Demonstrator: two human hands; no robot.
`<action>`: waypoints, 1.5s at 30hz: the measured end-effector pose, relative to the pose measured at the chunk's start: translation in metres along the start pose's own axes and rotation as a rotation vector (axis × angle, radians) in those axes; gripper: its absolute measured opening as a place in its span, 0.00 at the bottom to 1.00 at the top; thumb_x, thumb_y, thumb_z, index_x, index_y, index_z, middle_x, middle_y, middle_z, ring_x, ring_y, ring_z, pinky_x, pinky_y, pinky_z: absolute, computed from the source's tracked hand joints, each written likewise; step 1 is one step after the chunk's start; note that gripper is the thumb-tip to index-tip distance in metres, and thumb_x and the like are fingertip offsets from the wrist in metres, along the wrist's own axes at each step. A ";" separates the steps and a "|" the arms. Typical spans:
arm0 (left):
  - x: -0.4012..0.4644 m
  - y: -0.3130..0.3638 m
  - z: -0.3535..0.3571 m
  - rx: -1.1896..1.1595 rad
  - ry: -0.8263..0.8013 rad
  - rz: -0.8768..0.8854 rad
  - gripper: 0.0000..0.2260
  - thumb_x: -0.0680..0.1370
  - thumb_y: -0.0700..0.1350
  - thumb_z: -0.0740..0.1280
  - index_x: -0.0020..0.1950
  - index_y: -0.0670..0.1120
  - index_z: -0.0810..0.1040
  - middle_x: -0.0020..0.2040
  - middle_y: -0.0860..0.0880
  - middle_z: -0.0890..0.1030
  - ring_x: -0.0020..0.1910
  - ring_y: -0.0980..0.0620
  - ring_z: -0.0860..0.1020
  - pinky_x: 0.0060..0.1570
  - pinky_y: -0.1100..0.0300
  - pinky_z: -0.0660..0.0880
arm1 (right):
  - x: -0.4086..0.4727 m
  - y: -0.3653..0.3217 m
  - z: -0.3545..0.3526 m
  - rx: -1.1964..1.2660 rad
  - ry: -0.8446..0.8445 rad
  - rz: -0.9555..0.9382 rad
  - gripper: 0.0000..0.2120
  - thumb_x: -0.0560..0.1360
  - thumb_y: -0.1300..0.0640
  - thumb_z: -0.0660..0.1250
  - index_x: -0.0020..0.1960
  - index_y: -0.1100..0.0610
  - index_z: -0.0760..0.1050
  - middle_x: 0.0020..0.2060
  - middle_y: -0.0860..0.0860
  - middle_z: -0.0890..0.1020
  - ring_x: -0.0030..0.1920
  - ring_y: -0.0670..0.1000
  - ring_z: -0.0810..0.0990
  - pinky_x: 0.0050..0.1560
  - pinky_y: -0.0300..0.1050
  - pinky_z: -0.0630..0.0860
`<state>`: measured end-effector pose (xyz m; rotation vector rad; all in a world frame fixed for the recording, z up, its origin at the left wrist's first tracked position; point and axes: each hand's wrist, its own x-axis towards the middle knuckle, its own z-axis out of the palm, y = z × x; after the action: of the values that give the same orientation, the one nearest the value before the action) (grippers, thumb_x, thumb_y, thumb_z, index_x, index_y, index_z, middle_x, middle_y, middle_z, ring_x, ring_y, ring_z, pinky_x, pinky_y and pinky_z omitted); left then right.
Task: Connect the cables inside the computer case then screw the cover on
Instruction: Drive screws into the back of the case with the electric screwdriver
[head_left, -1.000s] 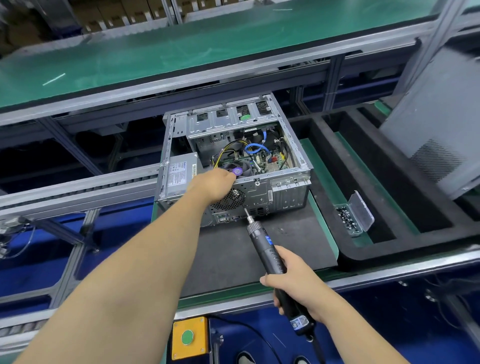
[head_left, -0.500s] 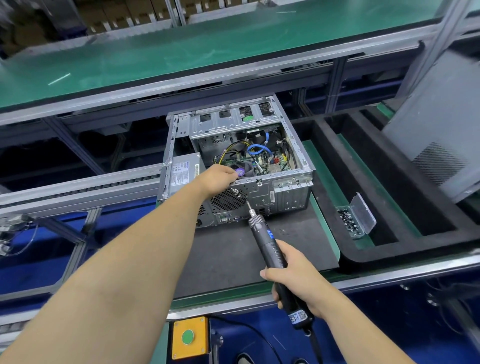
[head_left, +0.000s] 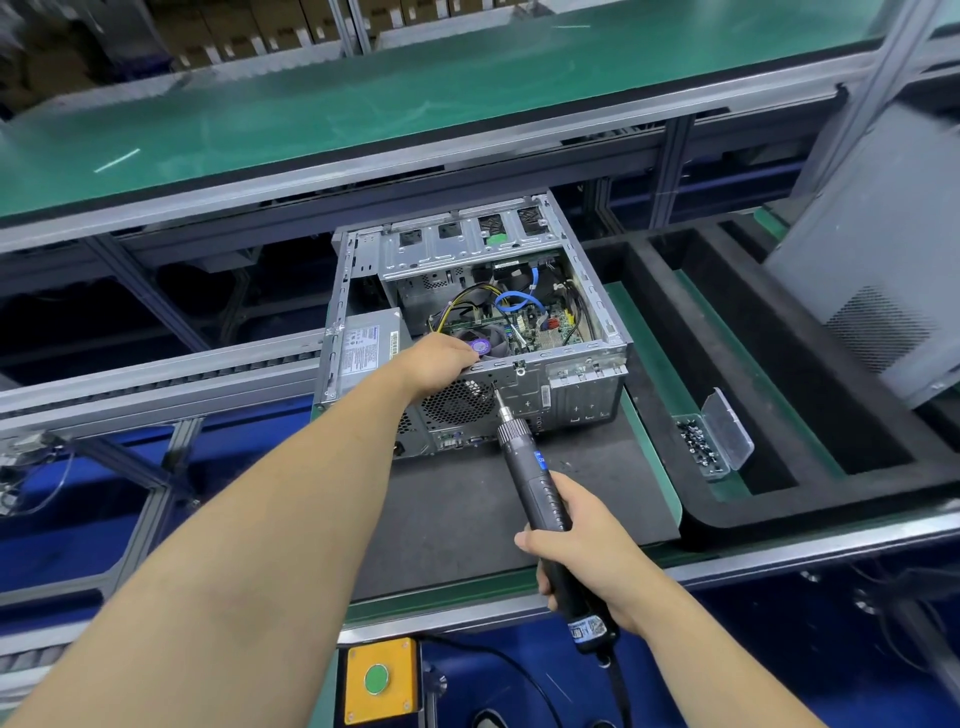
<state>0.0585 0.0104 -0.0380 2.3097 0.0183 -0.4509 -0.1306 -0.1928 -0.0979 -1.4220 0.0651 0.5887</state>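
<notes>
Since a second ago, driver tip raised from the lower rear panel to a point just under the case's top rear edge; left hand shifted little, still on that edge.

Near edge of desk (head_left: 467, 597): yellow box with green button (head_left: 377, 679) mounted below the front rail.

Right hand (head_left: 587, 545): fingers wrapped round the body of the electric screwdriver (head_left: 540, 499), cord trailing off the bottom. Tool tilted, bit pointing up and away, tip touching the rear panel beside the fan grille (head_left: 457, 402).

Left hand (head_left: 441, 361): fingers curled over the top rear edge of the computer case (head_left: 571, 384), gripping it just above the grille.

Case lies on its side on the black mat (head_left: 457, 504), centre of desk, rear panel facing the near edge, open side up. Cover not fitted. Inside visible: motherboard, cooler with purple label (head_left: 479, 346), blue cable (head_left: 517, 301), yellow-and-black wires (head_left: 457, 306). Power supply (head_left: 366, 345) at the left end.

Right of mat: clear box of screws (head_left: 709, 441), lid open, sitting on a green strip between black foam trays (head_left: 779, 415).

Far right: grey perforated panel (head_left: 878, 291) standing tilted.

Far edge: green conveyor surface (head_left: 363, 104) across the whole width.
</notes>
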 end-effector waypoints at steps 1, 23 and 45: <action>0.000 0.000 0.000 0.002 -0.001 0.002 0.17 0.79 0.45 0.62 0.31 0.48 0.63 0.28 0.53 0.62 0.34 0.50 0.60 0.41 0.55 0.57 | 0.000 0.000 0.000 0.003 0.000 0.001 0.19 0.68 0.57 0.73 0.54 0.39 0.75 0.38 0.55 0.78 0.29 0.57 0.77 0.30 0.50 0.77; -0.002 -0.002 0.003 0.103 0.048 0.007 0.16 0.79 0.48 0.59 0.31 0.50 0.63 0.28 0.53 0.63 0.35 0.48 0.62 0.42 0.53 0.58 | 0.009 -0.001 0.004 0.006 0.008 0.012 0.24 0.65 0.54 0.74 0.58 0.36 0.74 0.37 0.53 0.80 0.30 0.56 0.78 0.31 0.51 0.78; -0.008 -0.004 0.001 0.101 0.046 0.074 0.19 0.81 0.50 0.61 0.32 0.49 0.62 0.28 0.54 0.62 0.32 0.49 0.61 0.40 0.54 0.57 | -0.006 -0.027 0.032 -0.003 0.083 0.027 0.28 0.65 0.57 0.79 0.58 0.38 0.72 0.41 0.55 0.78 0.29 0.53 0.77 0.32 0.50 0.79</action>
<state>0.0504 0.0136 -0.0384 2.4108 -0.0692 -0.3687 -0.1338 -0.1653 -0.0660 -1.4499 0.1500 0.5515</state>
